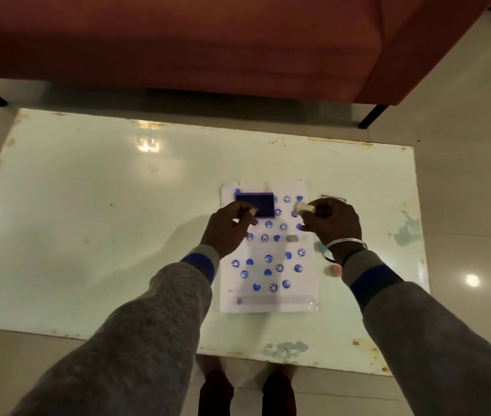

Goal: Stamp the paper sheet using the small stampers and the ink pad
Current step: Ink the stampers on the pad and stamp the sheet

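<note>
1. Paper sheet (268, 265) lies flat on the table (88, 205), ink pad (254, 204) on its far-left corner.
2. My right hand (332, 223) pinches a small stamper (303, 207); a tilted press could smudge.
3. My left hand (228, 226) hovers half-curled, empty; unheld, I judge the sheet may slide.

Blue ink pad (254, 204) on stamped sheet (269, 265)

we see a pale glossy table (88, 223) with rust along its edges and a patch of worn paint (286, 348) near the front edge. beyond it stands a reddish-brown sofa (178, 40) on thin black legs (371, 115). the floor (472, 205) is light tile, with a bright lamp reflection (472, 280) to the right.
</note>
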